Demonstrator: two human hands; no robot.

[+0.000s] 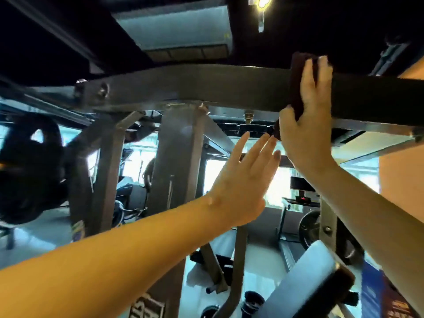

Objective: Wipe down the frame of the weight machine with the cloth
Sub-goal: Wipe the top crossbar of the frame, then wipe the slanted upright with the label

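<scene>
Nearest the lens, the left forearm rises from the lower left corner and ends in the left hand (243,180), which is spread flat with straight fingers, holds nothing, and hangs in the air below the frame, touching neither metal nor fabric. Above it and to its right, the right hand (305,129) holds the cloth (294,88), a dark maroon piece draped over the overhead crossbeam (195,88). The fingers lie over the fabric on the beam's facing side with the tips reaching the top edge, and the thumb clamps the loose lower end under the bottom edge. The crossbeam's long axis runs left to right across the view, overhead and beyond both hands. The cloth sits on its right-hand portion, so the longer bare stretch lies to the left, toward the bolted joint (103,88) and the upright post (176,161) welded beneath. Judgement: the step in hand is wiping the crossbeam, and the coming stroke should travel along that axis with the grip closed round the section. The right hand is the working hand; the left is nearer the post and free to steady the body. A padded rest (305,278) sits at lower right and a weight plate (29,166) at far left. No container is visible.
</scene>
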